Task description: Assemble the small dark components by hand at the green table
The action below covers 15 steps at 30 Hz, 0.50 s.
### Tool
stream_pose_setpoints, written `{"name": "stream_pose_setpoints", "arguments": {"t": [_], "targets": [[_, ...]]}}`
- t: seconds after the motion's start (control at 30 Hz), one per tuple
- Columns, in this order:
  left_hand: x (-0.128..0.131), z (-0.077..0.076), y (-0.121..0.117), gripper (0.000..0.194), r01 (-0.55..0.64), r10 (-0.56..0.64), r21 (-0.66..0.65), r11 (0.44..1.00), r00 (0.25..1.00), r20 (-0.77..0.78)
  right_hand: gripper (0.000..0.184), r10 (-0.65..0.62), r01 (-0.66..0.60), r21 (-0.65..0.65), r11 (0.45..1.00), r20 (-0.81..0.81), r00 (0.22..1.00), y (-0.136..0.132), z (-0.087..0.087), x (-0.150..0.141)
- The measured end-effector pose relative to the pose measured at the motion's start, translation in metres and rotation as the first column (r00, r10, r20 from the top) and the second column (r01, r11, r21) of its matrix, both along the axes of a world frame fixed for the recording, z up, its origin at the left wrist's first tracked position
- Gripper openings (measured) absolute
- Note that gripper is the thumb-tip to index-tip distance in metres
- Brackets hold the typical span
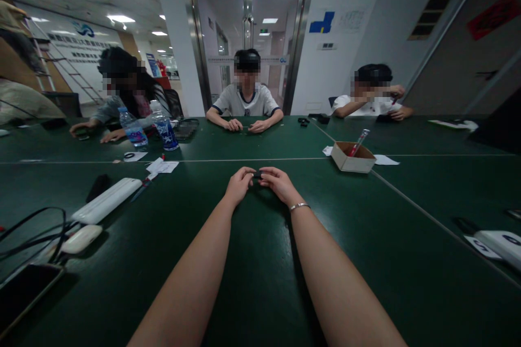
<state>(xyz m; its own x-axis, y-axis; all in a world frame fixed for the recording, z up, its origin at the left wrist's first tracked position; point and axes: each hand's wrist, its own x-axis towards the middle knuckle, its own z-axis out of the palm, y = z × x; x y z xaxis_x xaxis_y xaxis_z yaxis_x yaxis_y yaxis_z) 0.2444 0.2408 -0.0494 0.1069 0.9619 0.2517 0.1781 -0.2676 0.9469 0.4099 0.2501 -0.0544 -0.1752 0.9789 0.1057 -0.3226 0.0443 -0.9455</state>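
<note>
Between my two hands is a small black piece (257,174), too small for me to tell its kind. My left hand (240,183) pinches its left end with thumb and fingertips. At the other end, my right hand (278,183) has its fingers closed on the same piece; a silver bracelet (300,206) circles that wrist. Both hands are low over the dark green table (260,260), forearms stretched forward. My fingers hide part of the piece.
To the left lie a white power strip (108,200), black cables, a white rounded device (82,239) and a phone (28,293). Two bottles (165,127) stand farther back. A cardboard box (353,158) holding a red tube is right of centre. Three people sit across the table.
</note>
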Motion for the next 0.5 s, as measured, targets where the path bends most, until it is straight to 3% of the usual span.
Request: {"name": "stream_pose_setpoints", "arguments": {"t": [0.13, 0.23, 0.3, 0.37, 0.43, 0.5], "targets": [[-0.002, -0.006, 0.005, 0.024, -0.067, 0.067, 0.005, 0.998, 0.998, 0.014, 0.026, -0.096, 0.065, 0.138, 0.988, 0.231, 0.968, 0.001, -0.005, -0.008], [0.000, -0.006, 0.005, 0.018, -0.120, 0.120, 0.002, 0.993, 0.992, -0.050, 0.019, -0.280, 0.096, 0.345, 0.934, 0.536, 0.796, -0.004, -0.007, -0.019], [0.001, -0.002, 0.002, 0.014, -0.135, 0.140, 0.041, 0.990, 0.976, -0.166, 0.019, -0.381, 0.037, 0.460, 0.887, 0.686, 0.620, -0.010, -0.005, -0.025], [0.000, 0.002, -0.005, 0.010, -0.162, 0.186, 0.113, 0.980, 0.947, -0.261, 0.016, -0.431, -0.045, 0.517, 0.855, 0.755, 0.494, -0.020, 0.000, -0.027], [-0.009, 0.007, -0.018, 0.010, -0.178, 0.213, 0.143, 0.974, 0.932, -0.293, 0.015, -0.401, -0.141, 0.515, 0.845, 0.787, 0.469, -0.036, 0.010, -0.020], [-0.028, 0.012, -0.039, 0.013, -0.154, 0.161, 0.049, 0.987, 0.945, -0.284, 0.017, -0.292, -0.268, 0.457, 0.848, 0.826, 0.482, -0.063, 0.023, 0.002]]}}
